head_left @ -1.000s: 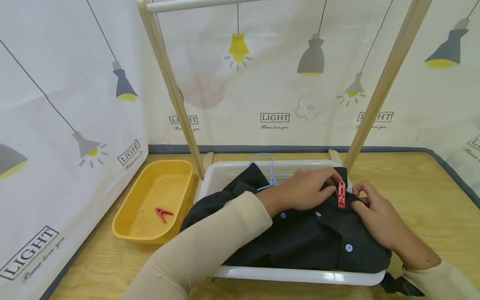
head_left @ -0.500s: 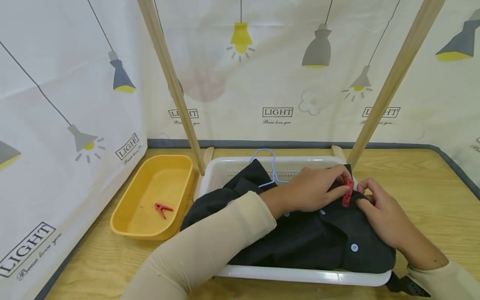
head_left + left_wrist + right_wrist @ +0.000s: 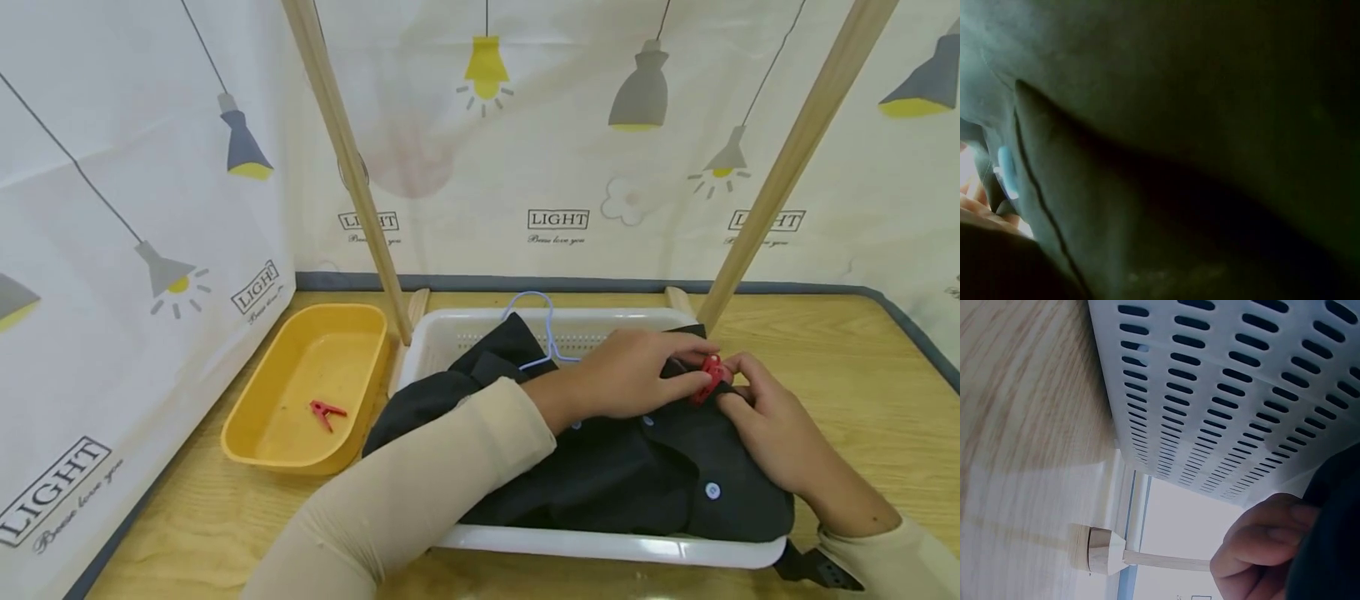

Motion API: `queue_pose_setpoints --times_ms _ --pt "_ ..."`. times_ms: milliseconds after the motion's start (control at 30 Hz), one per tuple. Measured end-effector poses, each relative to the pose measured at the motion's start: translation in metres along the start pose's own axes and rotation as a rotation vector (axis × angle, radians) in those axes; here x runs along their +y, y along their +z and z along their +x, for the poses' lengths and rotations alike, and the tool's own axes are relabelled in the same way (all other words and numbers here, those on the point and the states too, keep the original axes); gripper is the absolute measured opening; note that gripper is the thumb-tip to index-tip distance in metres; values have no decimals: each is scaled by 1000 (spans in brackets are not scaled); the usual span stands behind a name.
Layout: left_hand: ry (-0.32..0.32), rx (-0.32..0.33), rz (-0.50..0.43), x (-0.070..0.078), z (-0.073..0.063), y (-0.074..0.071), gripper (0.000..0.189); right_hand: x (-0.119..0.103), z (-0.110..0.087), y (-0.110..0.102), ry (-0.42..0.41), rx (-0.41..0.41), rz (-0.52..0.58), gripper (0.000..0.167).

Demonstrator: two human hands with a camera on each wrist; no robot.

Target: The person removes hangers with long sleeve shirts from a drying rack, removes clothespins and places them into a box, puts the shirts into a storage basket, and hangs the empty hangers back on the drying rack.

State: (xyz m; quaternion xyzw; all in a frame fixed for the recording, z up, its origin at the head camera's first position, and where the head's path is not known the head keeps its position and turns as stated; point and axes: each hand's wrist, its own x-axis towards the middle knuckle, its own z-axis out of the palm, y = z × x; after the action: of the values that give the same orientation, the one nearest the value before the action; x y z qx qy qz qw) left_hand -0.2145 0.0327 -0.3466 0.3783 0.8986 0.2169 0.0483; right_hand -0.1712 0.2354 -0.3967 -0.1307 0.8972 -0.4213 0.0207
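Note:
A black buttoned garment [image 3: 615, 483] lies heaped in a white basket [image 3: 615, 546]. Between my left hand's [image 3: 630, 371] thumb and fingers is a red clothespin [image 3: 707, 382], tilted at the garment's right-hand edge. My right hand [image 3: 772, 429] pinches the cloth right beside the clothespin. Whether the clothespin bites on cloth is hard to tell behind the fingers. Dark fabric with a pale blue button [image 3: 1007, 172] fills most of the left wrist view. In the right wrist view, curled fingers [image 3: 1260, 547] hold dark cloth against the basket's outer side.
Left of the basket sits a yellow tub [image 3: 247, 433] with another red clothespin [image 3: 327, 413] in it. A blue hanger [image 3: 550, 329] pokes out of the garment. Wooden rack posts [image 3: 798, 167] rise on both sides behind the basket. A patterned sheet [image 3: 465, 167] stands behind.
The clothespin has turned from upright to slanted and shifted slightly right, toward my right hand. My left hand moved with it; the right keeps its grip. The head view has tipped down a little.

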Motion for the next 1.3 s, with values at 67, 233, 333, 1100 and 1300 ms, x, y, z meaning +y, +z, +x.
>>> queue_pose_setpoints --times_ms 67,233,333,1100,1300 --pt "-1 11 -33 0 1 0 44 0 0 0 2 3 -4 18" --pt "-25 19 -93 -1 3 0 42 0 1 0 5 2 -1 16" --pt "-39 27 -109 -2 3 0 39 0 2 0 6 -1 -1 15" --pt "-66 -1 -184 1 1 -5 33 -1 2 0 17 -5 -30 17" --pt "-53 -45 -181 2 2 -6 36 -1 1 0 24 -11 -28 17"
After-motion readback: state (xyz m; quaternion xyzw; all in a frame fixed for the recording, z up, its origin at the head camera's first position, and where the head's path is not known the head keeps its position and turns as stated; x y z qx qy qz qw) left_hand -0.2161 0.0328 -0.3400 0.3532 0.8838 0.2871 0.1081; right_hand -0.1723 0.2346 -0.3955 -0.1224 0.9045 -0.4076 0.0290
